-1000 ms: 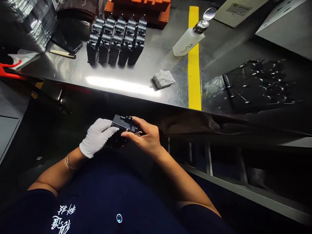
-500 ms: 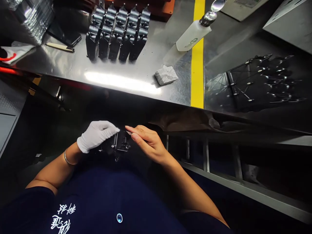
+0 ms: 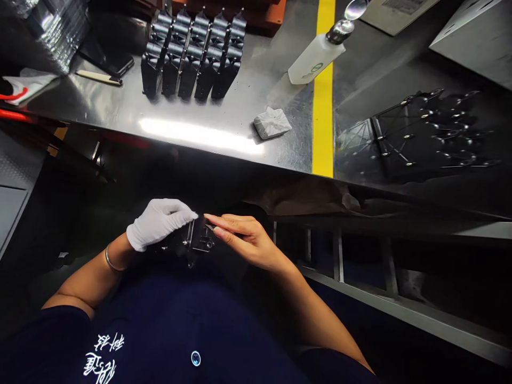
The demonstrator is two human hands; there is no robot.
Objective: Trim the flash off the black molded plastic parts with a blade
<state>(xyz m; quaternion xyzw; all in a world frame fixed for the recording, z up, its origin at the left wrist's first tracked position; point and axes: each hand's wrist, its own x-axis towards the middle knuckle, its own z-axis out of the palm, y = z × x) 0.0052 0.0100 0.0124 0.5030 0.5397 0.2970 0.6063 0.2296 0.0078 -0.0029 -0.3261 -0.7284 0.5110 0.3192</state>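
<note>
My left hand (image 3: 159,223), in a white glove, has thumb and fingers closed on the edge of a dark part with shiny metal rods and round fittings (image 3: 200,246). Most of that part melts into the dark background, so its outline is hard to make out. My bare right hand (image 3: 250,240) comes in from the right, its fingertips close beside the part. Between its thumb and fingers is a small thin pointed tool (image 3: 209,228), perhaps a blade; the rest of it is hidden by the hand. Whether the tip touches the part, I cannot tell.
Ahead stands a metal bench (image 3: 224,120) with a row of black moulded parts (image 3: 192,58), a crumpled white pad (image 3: 272,124) and a white bottle (image 3: 316,58). Wire-like metal parts (image 3: 452,128) lie right of the yellow stripe (image 3: 323,117). A pen (image 3: 98,78) lies at left.
My right hand has dropped slightly lower, towards my body, and the small tool's tip has moved down with it. The left hand keeps its place on the dark part.
</note>
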